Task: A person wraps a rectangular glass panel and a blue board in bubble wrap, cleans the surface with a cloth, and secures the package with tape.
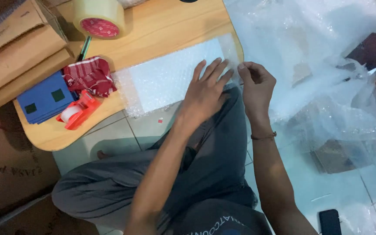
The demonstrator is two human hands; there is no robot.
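Now a wooden counter (pixel 162 30) carries a bubble wrap sheet (pixel 170 76) lying flat along its near edge. Left hand (pixel 205 89) presses on the sheet's right end, fingers spread flat; right hand (pixel 255 85) pinches that end's edge between fingertips. Farther left sit a red cloth (pixel 90 76) and a red tape dispenser (pixel 78 111).

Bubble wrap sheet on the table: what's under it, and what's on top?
Under the bubble wrap sheet only the wooden table shows. The left hand lies flat on top; anything beneath the hand is hidden.
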